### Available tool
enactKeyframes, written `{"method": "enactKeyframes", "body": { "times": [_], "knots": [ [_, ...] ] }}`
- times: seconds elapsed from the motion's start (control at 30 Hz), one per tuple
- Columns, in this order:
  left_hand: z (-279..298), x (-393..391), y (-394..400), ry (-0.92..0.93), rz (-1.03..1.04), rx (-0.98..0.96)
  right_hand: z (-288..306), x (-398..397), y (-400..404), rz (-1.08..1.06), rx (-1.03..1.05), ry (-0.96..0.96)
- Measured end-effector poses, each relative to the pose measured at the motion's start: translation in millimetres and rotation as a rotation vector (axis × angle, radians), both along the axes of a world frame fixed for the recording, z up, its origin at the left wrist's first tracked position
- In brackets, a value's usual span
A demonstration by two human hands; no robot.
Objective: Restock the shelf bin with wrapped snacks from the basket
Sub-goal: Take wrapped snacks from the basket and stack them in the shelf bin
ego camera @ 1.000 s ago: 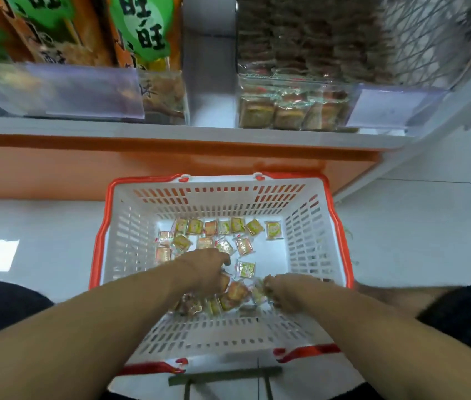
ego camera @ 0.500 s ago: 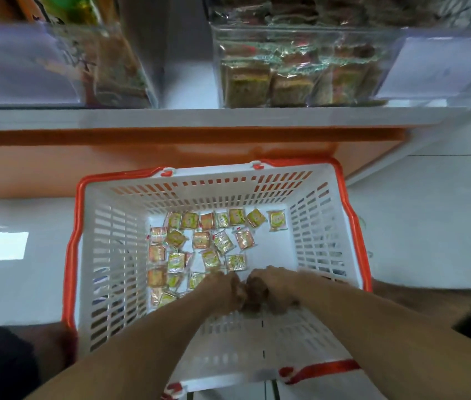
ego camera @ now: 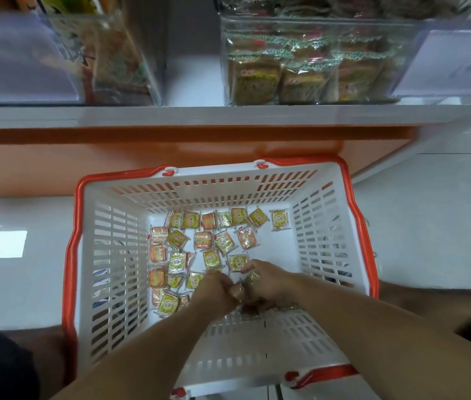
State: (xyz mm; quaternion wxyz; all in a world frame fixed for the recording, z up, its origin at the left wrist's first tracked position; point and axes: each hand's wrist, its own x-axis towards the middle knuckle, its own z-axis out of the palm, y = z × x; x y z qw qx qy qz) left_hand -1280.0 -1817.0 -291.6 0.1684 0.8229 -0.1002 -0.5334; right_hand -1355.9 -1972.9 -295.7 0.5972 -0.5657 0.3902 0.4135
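Note:
A white basket [ego camera: 113,255] with an orange rim stands on the floor below the shelf. Several small wrapped snacks [ego camera: 204,239] in green-yellow and orange wrappers lie scattered on its bottom. Both my hands are down inside the basket near its front wall, pressed together. My left hand [ego camera: 217,293] is curled around gathered snacks. My right hand [ego camera: 266,284] grips snacks too, with one wrapper showing between its fingers. The clear shelf bin [ego camera: 309,30] at the upper right holds stacked wrapped snacks.
Another clear bin [ego camera: 130,53] with larger packets sits at the upper left of the white shelf [ego camera: 228,116]. An orange panel [ego camera: 141,157] runs under the shelf. Pale floor tiles [ego camera: 430,226] surround the basket. My knees flank it at both lower corners.
My hands came together from apart, gathering snacks near the basket's front, and have shifted slightly right. The view tilted so the shelf bins appear closer.

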Motion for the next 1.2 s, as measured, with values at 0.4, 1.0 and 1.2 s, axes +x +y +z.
{"method": "enactKeyframes", "body": {
  "times": [0.4,1.0,1.2],
  "knots": [
    [6,40,17,0.336,0.416,-0.16,15,13,-6,0.009,0.021,0.041],
    [177,108,-22,0.532,0.749,-0.522,208,72,-30,-0.33,0.162,-0.244],
    [285,127,-22,0.461,0.453,-0.565,327,63,-16,-0.258,-0.23,-0.597]
  ]
}}
